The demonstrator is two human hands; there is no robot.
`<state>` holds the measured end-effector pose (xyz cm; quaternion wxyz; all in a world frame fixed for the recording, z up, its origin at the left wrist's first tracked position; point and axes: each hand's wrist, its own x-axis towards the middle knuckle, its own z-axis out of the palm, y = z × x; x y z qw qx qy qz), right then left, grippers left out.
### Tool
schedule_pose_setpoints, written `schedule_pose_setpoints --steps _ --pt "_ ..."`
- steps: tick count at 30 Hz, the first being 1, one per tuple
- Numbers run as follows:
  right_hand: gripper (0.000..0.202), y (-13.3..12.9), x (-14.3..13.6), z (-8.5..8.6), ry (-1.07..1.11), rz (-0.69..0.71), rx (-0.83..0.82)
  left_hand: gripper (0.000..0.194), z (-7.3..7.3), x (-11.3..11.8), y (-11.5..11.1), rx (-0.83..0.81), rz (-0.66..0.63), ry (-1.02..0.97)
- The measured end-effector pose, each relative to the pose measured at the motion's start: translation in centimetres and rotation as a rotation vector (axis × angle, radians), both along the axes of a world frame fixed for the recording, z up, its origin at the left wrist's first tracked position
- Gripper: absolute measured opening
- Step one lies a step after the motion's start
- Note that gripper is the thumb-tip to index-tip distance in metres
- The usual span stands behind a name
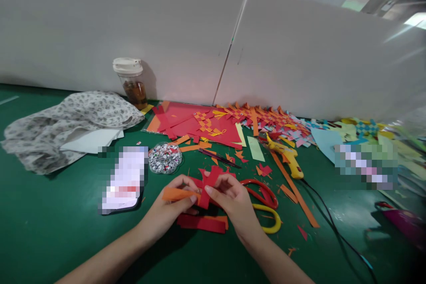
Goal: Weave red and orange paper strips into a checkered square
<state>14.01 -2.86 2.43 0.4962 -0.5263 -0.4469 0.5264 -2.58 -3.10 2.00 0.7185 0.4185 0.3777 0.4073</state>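
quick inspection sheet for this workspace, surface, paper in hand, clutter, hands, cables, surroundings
surface: green table, littered with paper scraps
work in hand: folded red strip and orange strip, held together above the table
clutter: red and orange offcuts, handles in red and yellow beside the right hand, clear case of small black-and-white pieces, patterned cloth
hands: left hand pinches the orange strip, right hand the red strip
cables: black cable from the yellow glue gun to the lower edge of view; plug not visible
surroundings: pale panels behind, lidded cup of brown liquid near them
other people: nothing seen
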Motion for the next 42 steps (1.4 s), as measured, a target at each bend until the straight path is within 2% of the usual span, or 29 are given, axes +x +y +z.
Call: schedule_pose_setpoints --steps 7,13,15,17,19,22,25,28,35,42 --pt "0.035 -0.1 -0.3 -0.3 0.094 -0.068 0.072 0.025 -0.7 0.0 0.1 0.189 0.033 0.147" --pt "0.070 -0.1 -0.3 0.0 0.179 -0.138 0.075 0.025 -1.0 -0.2 0.2 0.143 0.010 0.157" --pt "0.082 0.0 -0.2 0.1 0.229 -0.117 0.024 0.024 -0.9 -0.2 0.2 0.147 0.019 0.162" --pt "0.086 0.2 -0.1 0.0 0.246 -0.075 -0.056 0.023 -0.8 -0.2 0.2 0.154 0.035 0.176" --pt "0.082 0.3 0.1 -0.1 0.233 -0.057 -0.104 0.023 -0.8 -0.1 0.3 0.145 0.052 0.178" --pt "0.069 0.3 0.2 -0.3 0.225 -0.055 -0.092 0.023 -0.9 0.1 0.5 0.089 0.086 0.109" --pt "0.056 0.0 0.2 -0.1 0.170 0.037 -0.099 0.022 -0.9 0.2 0.6 0.091 0.091 0.027" --pt "0.043 -0.3 0.0 0.3 0.033 0.117 -0.064 0.020 -0.6 0.1 0.6 0.117 0.079 0.034" --pt "0.035 -0.3 0.0 0.5 -0.091 0.088 -0.018 0.021 0.2 0.0 0.7 0.052 0.138 0.045" --pt "0.032 -0.5 0.0 0.6 -0.141 0.013 0.042 0.035 -0.5 0.2 0.7 -0.030 0.115 0.015"
